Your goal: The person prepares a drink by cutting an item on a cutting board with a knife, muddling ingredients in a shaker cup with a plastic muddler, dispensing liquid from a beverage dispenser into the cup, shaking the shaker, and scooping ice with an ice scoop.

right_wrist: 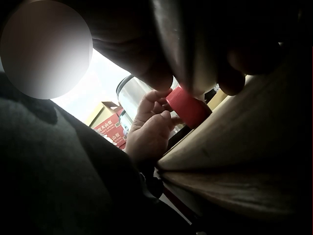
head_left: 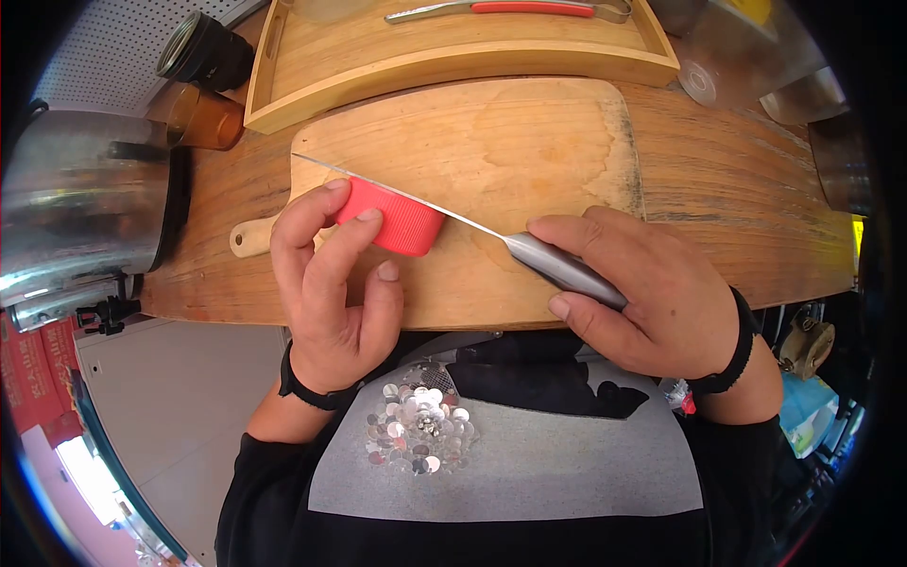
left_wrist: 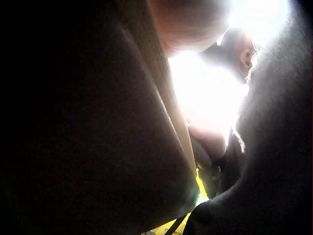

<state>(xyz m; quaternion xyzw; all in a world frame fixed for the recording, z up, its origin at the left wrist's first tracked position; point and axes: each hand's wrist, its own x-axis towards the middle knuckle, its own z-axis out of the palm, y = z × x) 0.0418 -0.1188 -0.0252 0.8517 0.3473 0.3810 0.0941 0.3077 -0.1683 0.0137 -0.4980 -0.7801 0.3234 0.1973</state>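
A red ribbed cap (head_left: pixel 408 225) is tipped on its side over the wooden cutting board (head_left: pixel 491 142). My left hand (head_left: pixel 333 293) holds it with bent fingers, two fingertips on its left end and ribbed wall, the thumb lower and apart from it. In my right hand (head_left: pixel 652 288) is the grey metal handle (head_left: pixel 564 269) of a kitchen knife. The knife's blade (head_left: pixel 470 224), seen nearly edge-on, runs along the cap's far side toward the upper left. The right wrist view shows the cap (right_wrist: pixel 187 107) beside the left fingers; the left wrist view is mostly dark.
A wooden tray (head_left: pixel 453 61) with red-handled tongs (head_left: pixel 529 8) stands behind the board. To the left are a large metal pot (head_left: pixel 80 203), an amber cup (head_left: pixel 206 118) and a black cylinder (head_left: pixel 206 55). Clear containers (head_left: pixel 746 71) stand at the back right.
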